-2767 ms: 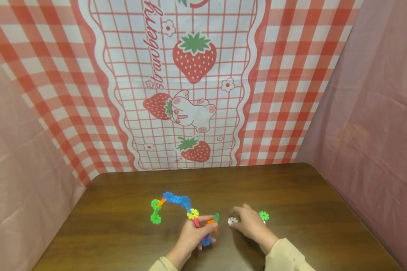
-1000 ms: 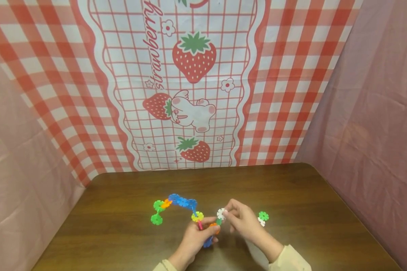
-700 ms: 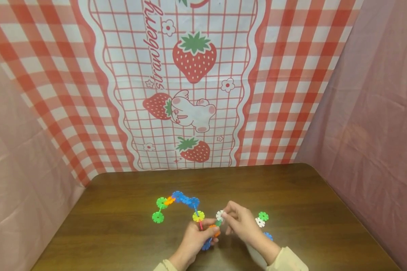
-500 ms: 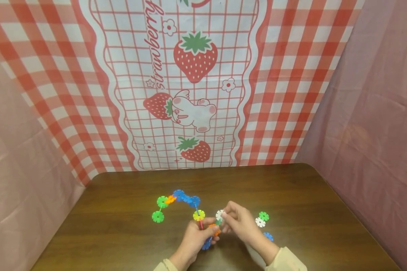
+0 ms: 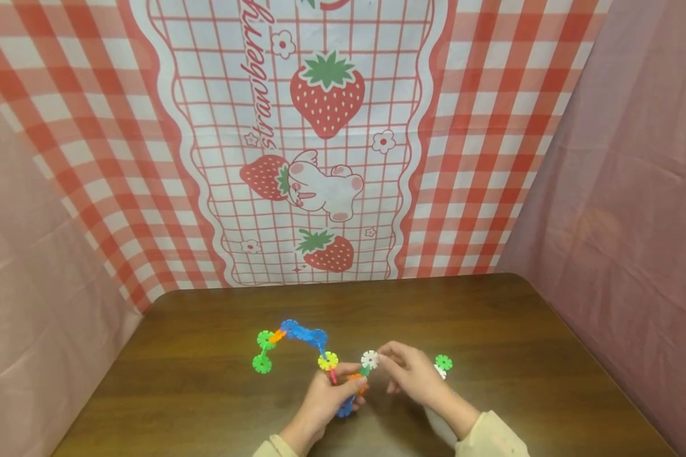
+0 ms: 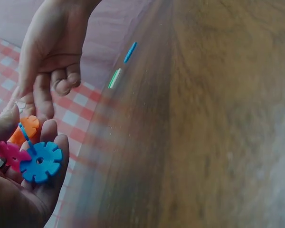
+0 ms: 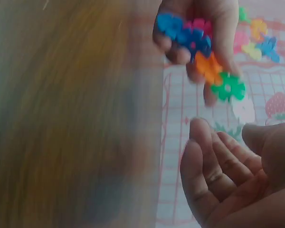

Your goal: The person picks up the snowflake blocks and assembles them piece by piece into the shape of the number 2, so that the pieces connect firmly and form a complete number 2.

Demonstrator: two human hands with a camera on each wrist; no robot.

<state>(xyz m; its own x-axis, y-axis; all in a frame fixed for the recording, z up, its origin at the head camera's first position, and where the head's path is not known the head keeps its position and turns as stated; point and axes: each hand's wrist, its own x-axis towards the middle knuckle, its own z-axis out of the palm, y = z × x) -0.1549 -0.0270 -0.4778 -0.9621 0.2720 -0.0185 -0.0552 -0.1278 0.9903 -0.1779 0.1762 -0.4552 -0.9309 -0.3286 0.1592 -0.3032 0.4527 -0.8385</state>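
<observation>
My left hand (image 5: 328, 393) grips a chain of slotted plastic snowflake discs in the head view, raised over the table. From the hand the chain runs up through a yellow disc (image 5: 328, 361) and blue discs (image 5: 303, 334) to green discs (image 5: 262, 364) at the left. On its near end are an orange disc (image 7: 209, 67), a green disc (image 7: 228, 87) and a white disc (image 7: 243, 110). My right hand (image 5: 414, 374) is beside the white disc; in the right wrist view its thumb and fingers stand apart, with the disc just beyond them.
On the brown table (image 5: 206, 406), to the right of my right hand, lie a loose green disc (image 5: 443, 362) and a loose white disc (image 5: 441, 372). A blue disc (image 6: 130, 52) lies near them. A checked strawberry cloth (image 5: 474, 158) hangs behind the table.
My right hand has brought the white disc leftward to the chain's green disc, where it now sits. Its fingers have since loosened from the white disc. The left hand keeps its hold.
</observation>
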